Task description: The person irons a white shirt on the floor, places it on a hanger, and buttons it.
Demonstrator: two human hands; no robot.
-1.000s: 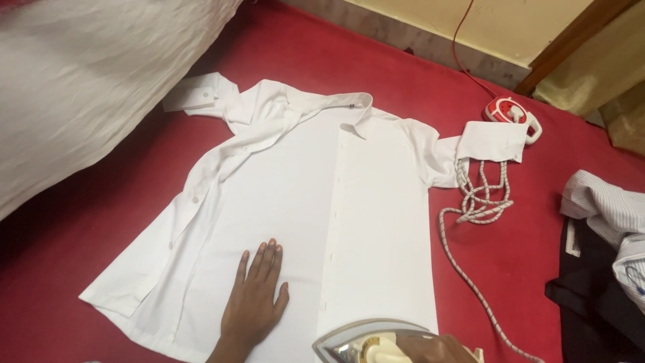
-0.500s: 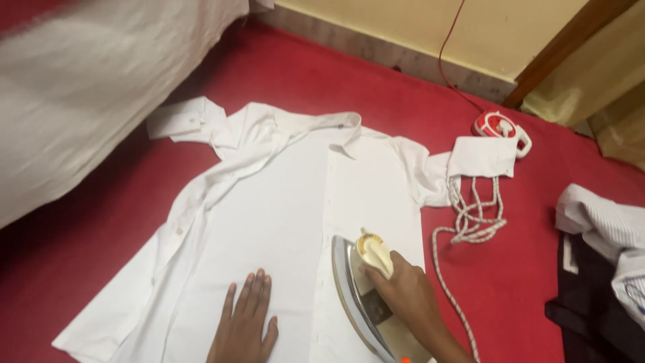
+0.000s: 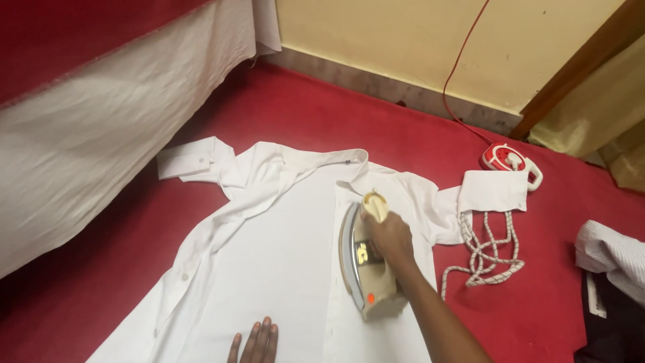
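Gripping the iron [image 3: 364,259] by its handle, the right hand [image 3: 388,236] presses it on the white shirt [image 3: 269,255] spread at centre frame on the red floor [image 3: 107,269]. The left hand [image 3: 255,344], fingers flat and close together, rests on the shirt's lower edge. The cord [image 3: 485,252] coils at right.

A white button-front shirt [image 3: 275,255] lies spread flat on the red floor covering, collar toward the wall, both sleeves folded outward with cuffs showing. A cream-and-silver electric iron [image 3: 363,259] rests soleplate-down on the shirt's right front panel just beside the button placket, near the collar — its braided cord [image 3: 487,252] loops beside the sleeve.
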